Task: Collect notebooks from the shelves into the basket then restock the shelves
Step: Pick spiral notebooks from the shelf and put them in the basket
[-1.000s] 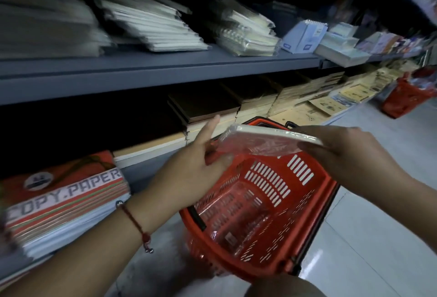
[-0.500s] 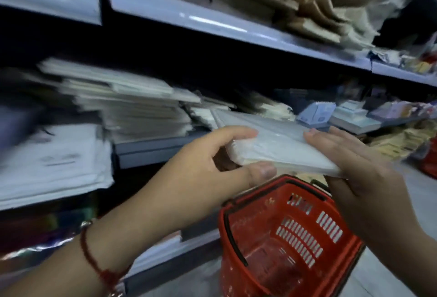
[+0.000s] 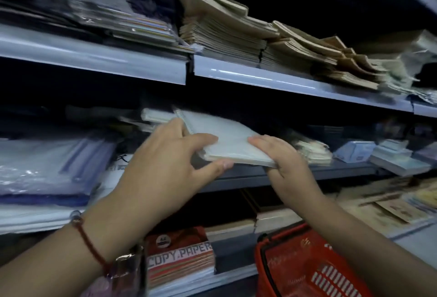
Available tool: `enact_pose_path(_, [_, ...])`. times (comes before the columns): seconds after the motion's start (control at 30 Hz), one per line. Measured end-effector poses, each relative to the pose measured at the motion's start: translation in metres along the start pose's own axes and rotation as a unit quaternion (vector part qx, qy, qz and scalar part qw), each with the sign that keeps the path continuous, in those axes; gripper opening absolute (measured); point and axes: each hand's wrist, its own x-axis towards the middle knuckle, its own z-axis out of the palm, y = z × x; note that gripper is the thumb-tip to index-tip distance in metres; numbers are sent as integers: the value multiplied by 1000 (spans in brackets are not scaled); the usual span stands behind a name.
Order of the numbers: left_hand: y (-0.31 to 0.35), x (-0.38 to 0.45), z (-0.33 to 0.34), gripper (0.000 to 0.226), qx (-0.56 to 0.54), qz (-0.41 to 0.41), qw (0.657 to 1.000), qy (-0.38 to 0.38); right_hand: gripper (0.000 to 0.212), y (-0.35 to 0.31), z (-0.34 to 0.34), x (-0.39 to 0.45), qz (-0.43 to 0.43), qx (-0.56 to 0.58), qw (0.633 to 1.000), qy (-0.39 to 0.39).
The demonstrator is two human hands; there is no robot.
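The notebook, flat in glossy plastic wrap, sits at the middle shelf edge, above the basket. The left hand pinches its near corner, thumb under; the right hand curls round the right edge. It looks light, fairly stiff and slippery, best held by opposite edges.
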Motion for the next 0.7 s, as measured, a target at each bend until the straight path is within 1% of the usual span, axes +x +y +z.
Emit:
enact_pose_path(0.03, [-4, 1, 0, 71, 49, 18, 998, 18, 67, 1, 5, 5, 6, 7, 1000, -17])
enact_pose_path(0.1, [-11, 7, 2, 66, 111, 63, 991, 26, 62, 3, 9, 17, 31, 11, 997, -72])
enact_pose_path(0.17, [-18, 15, 8, 65, 142, 97, 985, -5, 60, 4, 10, 28, 61, -5, 989, -133])
enact_pose_path(0.23, [-22, 25, 14, 65, 159, 99, 982, -24, 57, 3, 8, 41, 77, -14, 983, -168])
enact_pose_path(0.3, [-24, 35, 18, 63, 166, 96, 981, -20, 59, 1, 5, 56, 100, -19, 973, -207])
enact_pose_path(0.4, [-28, 50, 20, 70, 188, 84, 977, -49, 62, 1, 9, 77, 126, -63, 957, -254])
enact_pose_path(0.47, [-30, 59, 19, 65, 203, 65, 974, -74, 63, 1, 15, 88, 128, -88, 952, -264])
enact_pose_path(0.53, [-32, 68, 17, 56, 208, 51, 972, -98, 64, 0, 20, 94, 130, -77, 953, -261])
enact_pose_path(0.63, [-35, 74, 15, 60, 220, 31, 967, -127, 63, 2, 26, 97, 117, -45, 963, -239])
enact_pose_path(0.7, [-39, 75, 16, 63, 225, 29, 966, -120, 63, 7, 33, 94, 93, -35, 970, -223])
